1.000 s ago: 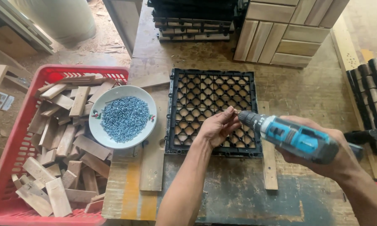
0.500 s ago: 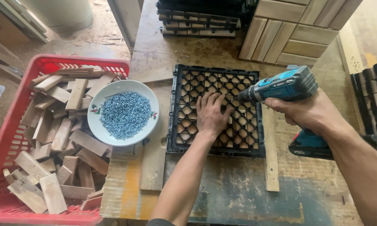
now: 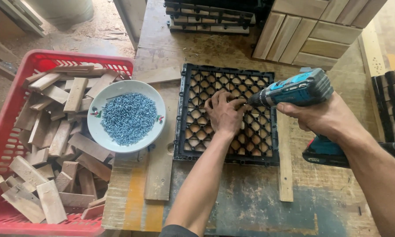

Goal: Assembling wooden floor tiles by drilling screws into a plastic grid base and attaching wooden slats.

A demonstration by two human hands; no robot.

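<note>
Drill Tip Swung Down Onto Grid

Lowered since half a second ago: blue cordless drill [image 3: 299,90], nose now against left hand [image 3: 226,113] fingertips. Gripped fully closed in right hand [image 3: 322,116]. Left hand flat on black plastic grid [image 3: 197,131], mid workbench [image 3: 250,206], pinching something too small to tell. White bowl of screws [image 3: 126,116] over red basket [image 3: 13,145] rim, left edge.
</note>
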